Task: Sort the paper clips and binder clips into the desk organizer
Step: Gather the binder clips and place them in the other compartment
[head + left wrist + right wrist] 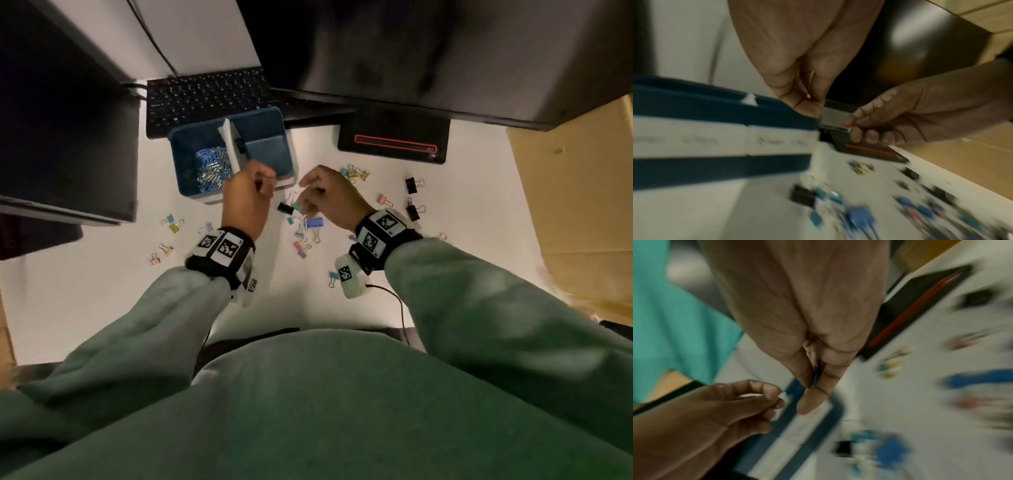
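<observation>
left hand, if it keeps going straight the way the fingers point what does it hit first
Probably the blue organizer: the left hand sits at its near rim, fingers aimed toward the right-hand compartment, which looks empty. Depth is unclear, so it might pass above the rim.

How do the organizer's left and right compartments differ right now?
The left compartment holds a pile of paper clips; the right compartment shows only its bare blue floor. The left hand hovers at the right compartment's near edge, not the left's. Both share one blue organizer.

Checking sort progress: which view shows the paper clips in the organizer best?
Head view: the paper clips lie piled in the organizer's left compartment. Both wrist views show only the organizer's blurred outer wall, no clips inside.
</observation>
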{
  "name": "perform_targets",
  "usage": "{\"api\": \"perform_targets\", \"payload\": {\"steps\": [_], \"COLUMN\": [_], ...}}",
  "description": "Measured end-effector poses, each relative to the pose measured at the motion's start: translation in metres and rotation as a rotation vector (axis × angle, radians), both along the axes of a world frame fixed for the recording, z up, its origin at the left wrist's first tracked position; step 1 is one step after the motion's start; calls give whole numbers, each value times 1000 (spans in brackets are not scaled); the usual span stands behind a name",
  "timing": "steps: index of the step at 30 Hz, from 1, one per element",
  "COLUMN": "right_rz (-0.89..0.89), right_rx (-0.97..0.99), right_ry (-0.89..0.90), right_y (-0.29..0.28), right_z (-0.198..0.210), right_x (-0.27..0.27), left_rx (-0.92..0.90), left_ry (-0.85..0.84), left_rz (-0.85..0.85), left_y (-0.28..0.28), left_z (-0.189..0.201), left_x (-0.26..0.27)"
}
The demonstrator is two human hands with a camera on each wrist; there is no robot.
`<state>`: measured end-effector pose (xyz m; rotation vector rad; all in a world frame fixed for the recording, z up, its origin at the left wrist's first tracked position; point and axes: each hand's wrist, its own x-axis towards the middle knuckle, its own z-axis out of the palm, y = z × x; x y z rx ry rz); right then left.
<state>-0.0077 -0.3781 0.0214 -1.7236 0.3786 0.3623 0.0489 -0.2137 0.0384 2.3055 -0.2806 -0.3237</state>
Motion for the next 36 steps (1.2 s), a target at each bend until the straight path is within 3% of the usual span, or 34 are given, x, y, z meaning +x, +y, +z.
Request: {"api": "perform_targets", "payload": {"steps": [5, 9, 11, 13, 16, 19, 23, 26, 30, 33, 36], "right_rz": [31, 235, 267, 179, 97, 216, 406, 334, 335, 90, -132], "right_rx": [10, -353, -378, -313, -380, -580, -819, -804, -869, -851, -954], "right_ry": [-91, -104, -162, -224, -108, 58, 155, 137, 90, 41, 58], "right_y": [82, 107, 90, 59, 3, -38, -46, -37, -33, -42, -71], "right_z": [32, 42, 44, 41, 25, 0, -31, -51, -64, -44, -31], "right_x": [93, 112, 97, 71, 14, -54, -112, -120, -105, -100, -115], "left_rx": [140, 226, 191, 125, 138, 230, 258, 222, 153, 207, 220], "left_ry": [-131, -132, -208, -246, -116, 13, 46, 76, 177, 106, 69], "left_rz": [277, 277, 274, 222, -58, -283, -387, -377, -216, -201, -227], "left_y": [61, 78, 73, 60, 29, 2, -15, -20, -9, 0, -7], "left_z": [3, 0, 2, -2, -26, -59, -83, -88, -90, -93, -92], "left_x": [57, 70, 60, 38, -7, -39, -57, -57, -46, -41, -43]}}
